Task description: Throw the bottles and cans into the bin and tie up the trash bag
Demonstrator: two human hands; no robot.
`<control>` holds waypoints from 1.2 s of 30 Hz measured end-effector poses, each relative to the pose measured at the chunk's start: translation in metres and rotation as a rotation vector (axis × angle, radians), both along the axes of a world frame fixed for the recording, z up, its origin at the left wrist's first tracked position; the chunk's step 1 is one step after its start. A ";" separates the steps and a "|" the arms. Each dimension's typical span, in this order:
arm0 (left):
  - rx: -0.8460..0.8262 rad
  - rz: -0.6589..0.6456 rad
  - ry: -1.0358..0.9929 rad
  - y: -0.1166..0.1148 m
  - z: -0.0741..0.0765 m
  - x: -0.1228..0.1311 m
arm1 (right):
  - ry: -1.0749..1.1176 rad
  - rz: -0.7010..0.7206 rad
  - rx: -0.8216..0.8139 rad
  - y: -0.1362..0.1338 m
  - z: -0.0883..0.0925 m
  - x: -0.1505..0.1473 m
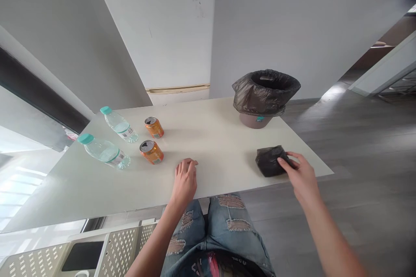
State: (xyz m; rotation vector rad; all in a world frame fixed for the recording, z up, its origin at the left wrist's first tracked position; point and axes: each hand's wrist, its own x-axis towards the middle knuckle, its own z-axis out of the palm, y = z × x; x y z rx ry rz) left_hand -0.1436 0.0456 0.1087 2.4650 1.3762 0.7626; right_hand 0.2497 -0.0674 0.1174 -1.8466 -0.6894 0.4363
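My right hand (300,173) pinches the right end of a folded black plastic bag (270,161) near the table's front right edge. The bag bundle rests on the white table (214,143). My left hand (186,177) lies on the table near its front edge, fingers loosely bent and holding nothing. To its left stand two orange cans (152,152), one behind the other, both with opened tops. Beyond the cans are two clear bottles (105,153) with teal caps, seen at a slant. A small brown trash bin (255,121) lined with a black bag (260,99) stands at the back right.
Behind the table rise a grey wall (276,21) and a white, scuffed panel (162,30). Perforated beige storage units (120,249) are below the table at lower left. Grey wood-look floor (367,147) extends to the right.
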 end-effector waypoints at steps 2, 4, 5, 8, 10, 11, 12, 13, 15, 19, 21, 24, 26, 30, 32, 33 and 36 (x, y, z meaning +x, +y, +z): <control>0.005 0.003 -0.005 0.000 -0.001 0.000 | -0.080 -0.060 -0.114 0.009 -0.007 0.032; 0.006 0.006 -0.007 0.000 -0.001 0.000 | -0.193 -0.061 -0.277 0.014 -0.012 0.048; 0.004 0.006 -0.005 0.000 -0.001 0.000 | -0.265 -0.066 -0.325 0.015 -0.013 0.051; -0.002 0.007 0.007 0.000 -0.002 0.000 | -0.580 -0.066 -0.229 0.016 -0.011 0.041; -0.002 0.010 0.016 -0.001 -0.002 0.000 | -0.791 0.107 -0.128 0.015 -0.010 0.029; -0.002 0.012 0.020 -0.001 -0.002 0.000 | -0.861 0.248 -0.131 0.014 -0.011 0.024; -0.002 0.014 0.024 -0.002 -0.002 0.000 | -0.901 0.389 -0.173 0.013 -0.012 0.021; -0.002 0.014 0.028 -0.002 -0.002 0.000 | -0.922 0.500 -0.244 0.012 -0.015 0.019; -0.003 0.014 0.037 -0.003 -0.002 0.001 | -0.929 0.592 -0.395 0.011 -0.022 0.020; -0.002 0.015 0.071 -0.004 -0.001 0.001 | -0.884 0.577 -0.496 0.011 -0.037 0.030; 0.002 0.016 0.086 -0.004 -0.001 0.001 | -0.869 0.565 -0.487 0.012 -0.042 0.033; 0.008 0.018 0.092 -0.005 -0.001 0.001 | -0.867 0.539 -0.478 0.017 -0.039 0.031; 0.012 0.013 0.096 -0.005 -0.001 0.001 | -0.891 0.521 -0.471 0.024 -0.025 0.025; 0.024 0.009 0.114 -0.004 0.000 0.002 | -1.021 0.446 -0.188 0.047 0.043 0.007; 0.032 0.012 0.121 -0.004 0.001 0.003 | -1.064 0.299 -0.002 0.064 0.087 -0.001; 0.036 0.012 0.123 -0.003 0.001 0.003 | -1.085 0.253 0.058 0.074 0.108 -0.003; 0.044 0.010 0.121 -0.003 0.000 0.004 | -1.157 0.218 0.173 0.110 0.150 0.004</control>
